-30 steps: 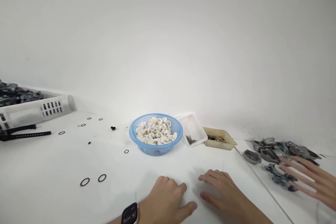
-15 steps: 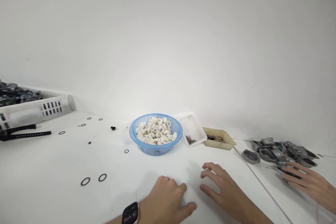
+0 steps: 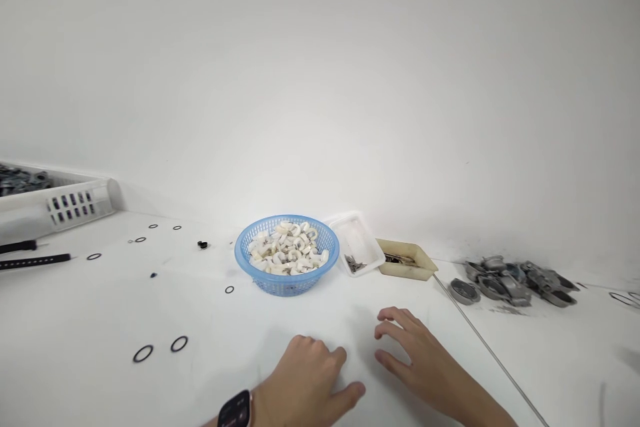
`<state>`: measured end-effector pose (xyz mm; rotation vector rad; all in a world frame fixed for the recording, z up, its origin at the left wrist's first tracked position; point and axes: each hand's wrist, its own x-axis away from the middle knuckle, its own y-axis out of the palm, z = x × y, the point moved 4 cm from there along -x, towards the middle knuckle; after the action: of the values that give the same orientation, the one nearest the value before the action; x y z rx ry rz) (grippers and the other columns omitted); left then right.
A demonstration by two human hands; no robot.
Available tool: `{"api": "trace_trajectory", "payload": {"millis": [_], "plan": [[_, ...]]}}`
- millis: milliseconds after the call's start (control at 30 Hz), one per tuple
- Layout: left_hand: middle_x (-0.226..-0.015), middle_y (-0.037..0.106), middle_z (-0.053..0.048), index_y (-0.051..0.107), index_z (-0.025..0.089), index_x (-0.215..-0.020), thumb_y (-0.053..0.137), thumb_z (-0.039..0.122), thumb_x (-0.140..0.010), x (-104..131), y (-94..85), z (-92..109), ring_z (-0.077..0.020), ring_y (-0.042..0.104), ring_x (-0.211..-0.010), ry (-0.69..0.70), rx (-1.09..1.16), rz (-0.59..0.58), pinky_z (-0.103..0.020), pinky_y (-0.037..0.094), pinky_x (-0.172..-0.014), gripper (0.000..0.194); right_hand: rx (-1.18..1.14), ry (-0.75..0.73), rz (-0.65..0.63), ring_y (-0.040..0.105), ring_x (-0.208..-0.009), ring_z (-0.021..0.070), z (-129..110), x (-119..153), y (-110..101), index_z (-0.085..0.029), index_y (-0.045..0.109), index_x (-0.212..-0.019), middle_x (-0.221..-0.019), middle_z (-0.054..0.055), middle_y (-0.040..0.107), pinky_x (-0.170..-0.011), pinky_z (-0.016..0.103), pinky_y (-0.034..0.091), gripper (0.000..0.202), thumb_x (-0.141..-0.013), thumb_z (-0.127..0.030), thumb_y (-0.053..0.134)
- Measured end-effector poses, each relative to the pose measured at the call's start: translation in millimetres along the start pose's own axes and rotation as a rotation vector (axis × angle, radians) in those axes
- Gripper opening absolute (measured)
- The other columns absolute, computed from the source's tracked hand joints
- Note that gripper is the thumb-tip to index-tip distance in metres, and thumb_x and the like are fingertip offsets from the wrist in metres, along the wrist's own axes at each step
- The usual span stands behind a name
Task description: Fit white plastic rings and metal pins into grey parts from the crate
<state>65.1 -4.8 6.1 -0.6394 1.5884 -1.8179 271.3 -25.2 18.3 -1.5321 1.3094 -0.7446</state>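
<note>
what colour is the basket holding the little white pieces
Blue: the basket is a light blue mesh, seen clearly in the head view.

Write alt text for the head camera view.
Two bare hands, left hand and right hand, rest empty on a white table. Beyond them stands a blue basket of white curved parts, with black rings to the left and grey metal castings to the right.

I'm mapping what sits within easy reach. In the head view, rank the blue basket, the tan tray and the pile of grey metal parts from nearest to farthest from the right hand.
From the right hand:
1. Blue basket, ahead and to the left.
2. Tan tray, ahead by the wall, about as close; too close to call.
3. Pile of grey metal parts, far right.
</note>
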Motion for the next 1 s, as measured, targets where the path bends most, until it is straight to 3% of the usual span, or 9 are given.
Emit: {"api": "trace_trajectory", "payload": {"millis": [267, 433, 667, 867, 1000], "plan": [[-0.083, 0.075, -0.011, 0.072, 0.019, -0.093, 0.05, 0.055, -0.101, 1.7, 0.8, -0.1, -0.0327, 0.073, -0.082, 0.002, -0.002, 0.012, -0.043, 0.053, -0.075, 0.043, 0.0, -0.013, -0.049, 0.052, -0.132, 0.0291, -2.6, 3.4, 0.5, -0.029, 0.07, -0.097, -0.141, 0.004, 0.059, -0.107, 0.048, 0.047, 0.015, -0.099, -0.039, 0.059], [-0.079, 0.074, -0.009, 0.07, 0.019, -0.089, 0.049, 0.055, -0.101, 1.0, 2.6, -1.7, -0.0307, 0.073, -0.079, 0.007, -0.007, 0.032, -0.04, 0.052, -0.074, 0.044, -0.005, -0.037, 0.065, 0.06, -0.111, 0.0255, -2.1, 1.5, -5.8, -0.029, 0.066, -0.107, -0.117, 0.003, 0.068, -0.098, 0.044, 0.05, 0.017, -0.102, -0.041, 0.055], [-0.08, 0.075, -0.009, 0.07, 0.019, -0.089, 0.049, 0.055, -0.102, 1.1, 2.8, -1.8, -0.0318, 0.073, -0.08, 0.011, -0.02, 0.027, -0.041, 0.052, -0.073, 0.043, 0.015, -0.013, -0.021, 0.063, -0.103, 0.0264, -1.1, -0.2, 1.3, -0.027, 0.07, -0.105, -0.103, 0.002, 0.072, -0.095, 0.046, 0.049, 0.016, -0.1, -0.039, 0.059], [-0.081, 0.075, -0.01, 0.071, 0.019, -0.09, 0.049, 0.055, -0.102, 1.9, 0.2, -0.5, -0.0327, 0.073, -0.081, 0.009, -0.019, 0.001, -0.042, 0.053, -0.074, 0.044, 0.016, -0.037, 0.06, 0.065, -0.101, 0.0243, 0.1, -0.8, -1.9, -0.029, 0.068, -0.108, -0.107, 0.001, 0.072, -0.096, 0.044, 0.048, 0.017, -0.102, -0.04, 0.057], [-0.082, 0.075, -0.01, 0.071, 0.019, -0.091, 0.048, 0.056, -0.102, 1.5, -1.0, 0.6, -0.0325, 0.073, -0.082, 0.003, -0.018, -0.015, -0.043, 0.053, -0.075, 0.045, -0.008, 0.011, 0.019, 0.065, -0.102, 0.0246, 2.0, 0.3, -2.4, -0.033, 0.067, -0.113, -0.116, 0.0, 0.07, -0.092, 0.042, 0.051, 0.019, -0.102, -0.043, 0.056]]}}
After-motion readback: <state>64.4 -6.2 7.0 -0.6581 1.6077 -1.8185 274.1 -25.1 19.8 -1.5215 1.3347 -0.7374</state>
